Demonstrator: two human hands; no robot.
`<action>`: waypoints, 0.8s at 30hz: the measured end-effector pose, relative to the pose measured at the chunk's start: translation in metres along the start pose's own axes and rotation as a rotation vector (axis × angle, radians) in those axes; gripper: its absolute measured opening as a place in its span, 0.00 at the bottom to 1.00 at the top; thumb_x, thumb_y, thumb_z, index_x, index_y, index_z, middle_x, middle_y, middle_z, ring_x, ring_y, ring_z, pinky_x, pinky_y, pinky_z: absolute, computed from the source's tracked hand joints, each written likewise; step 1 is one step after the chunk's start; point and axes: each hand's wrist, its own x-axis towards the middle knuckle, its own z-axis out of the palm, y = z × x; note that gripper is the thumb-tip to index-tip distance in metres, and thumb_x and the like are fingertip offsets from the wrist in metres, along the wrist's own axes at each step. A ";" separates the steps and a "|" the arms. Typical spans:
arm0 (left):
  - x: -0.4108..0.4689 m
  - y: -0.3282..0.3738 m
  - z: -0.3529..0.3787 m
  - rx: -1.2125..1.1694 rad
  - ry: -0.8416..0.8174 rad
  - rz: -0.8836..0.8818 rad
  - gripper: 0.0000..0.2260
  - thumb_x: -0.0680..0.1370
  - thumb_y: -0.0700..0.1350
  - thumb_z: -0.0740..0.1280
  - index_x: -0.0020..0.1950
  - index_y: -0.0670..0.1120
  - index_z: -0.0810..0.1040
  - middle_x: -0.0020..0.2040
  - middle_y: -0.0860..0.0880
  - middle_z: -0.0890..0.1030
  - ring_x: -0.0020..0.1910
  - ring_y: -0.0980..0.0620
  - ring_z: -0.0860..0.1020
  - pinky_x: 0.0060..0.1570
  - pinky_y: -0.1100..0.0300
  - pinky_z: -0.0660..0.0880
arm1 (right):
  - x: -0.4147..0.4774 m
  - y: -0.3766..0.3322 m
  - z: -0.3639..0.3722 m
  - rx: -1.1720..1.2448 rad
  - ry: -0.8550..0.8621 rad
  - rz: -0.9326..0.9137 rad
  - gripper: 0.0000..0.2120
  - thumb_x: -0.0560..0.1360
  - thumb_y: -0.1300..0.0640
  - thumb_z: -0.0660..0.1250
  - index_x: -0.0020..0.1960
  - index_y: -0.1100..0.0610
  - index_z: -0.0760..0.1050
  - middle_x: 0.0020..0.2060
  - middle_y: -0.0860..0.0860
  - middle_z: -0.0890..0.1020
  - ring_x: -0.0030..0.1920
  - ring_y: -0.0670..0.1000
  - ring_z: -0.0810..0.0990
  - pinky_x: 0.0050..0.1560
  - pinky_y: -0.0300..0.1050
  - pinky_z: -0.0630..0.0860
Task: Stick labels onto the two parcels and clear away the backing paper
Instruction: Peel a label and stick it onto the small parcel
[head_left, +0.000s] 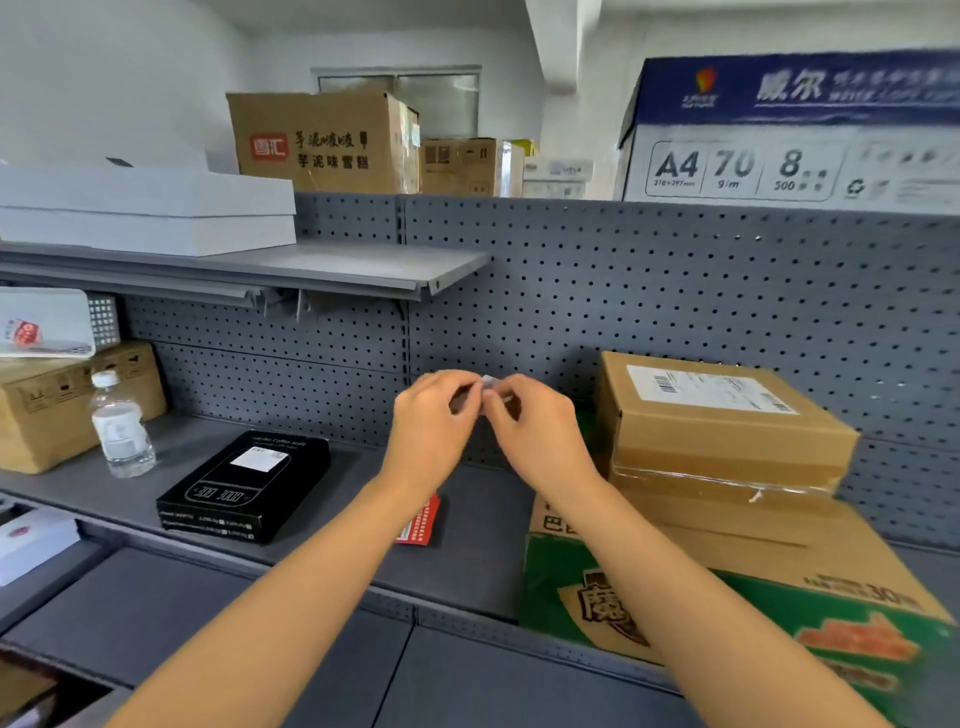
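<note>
My left hand (434, 415) and my right hand (530, 421) meet above the grey shelf, fingertips pinching a small pale piece of paper (490, 384) between them; most of it is hidden by my fingers. A black boxed parcel (244, 486) lies on the shelf to the left, with a small white label on its top. A brown cardboard parcel (722, 421) stands to the right on a stack, with a white shipping label (706, 388) on top. A red and white packet (421, 522) lies on the shelf under my left forearm.
A grey pegboard (623, 291) backs the shelf. A water bottle (120, 426) and a brown box (62, 405) stand at left. A green and brown carton (727, 587) carries the stack at right. An upper shelf (311, 265) holds white boxes.
</note>
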 end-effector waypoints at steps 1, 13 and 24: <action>0.006 0.015 0.000 -0.039 0.029 0.010 0.06 0.78 0.41 0.73 0.54 0.44 0.87 0.49 0.50 0.87 0.47 0.54 0.83 0.51 0.59 0.80 | -0.001 -0.004 -0.013 0.044 0.058 -0.012 0.09 0.82 0.51 0.65 0.56 0.53 0.82 0.46 0.43 0.81 0.44 0.40 0.77 0.42 0.24 0.68; -0.010 0.150 0.040 -0.344 0.019 0.164 0.11 0.79 0.44 0.70 0.61 0.44 0.85 0.58 0.50 0.84 0.59 0.57 0.81 0.62 0.59 0.78 | -0.058 0.022 -0.140 0.274 0.345 0.099 0.06 0.82 0.52 0.66 0.51 0.48 0.83 0.42 0.41 0.85 0.47 0.41 0.82 0.50 0.43 0.80; -0.041 0.218 0.066 -0.519 -0.110 0.121 0.08 0.78 0.45 0.72 0.55 0.45 0.86 0.54 0.53 0.84 0.57 0.60 0.81 0.61 0.67 0.75 | -0.125 0.056 -0.197 0.307 0.374 0.161 0.09 0.83 0.53 0.64 0.54 0.50 0.83 0.48 0.44 0.86 0.52 0.48 0.84 0.56 0.55 0.81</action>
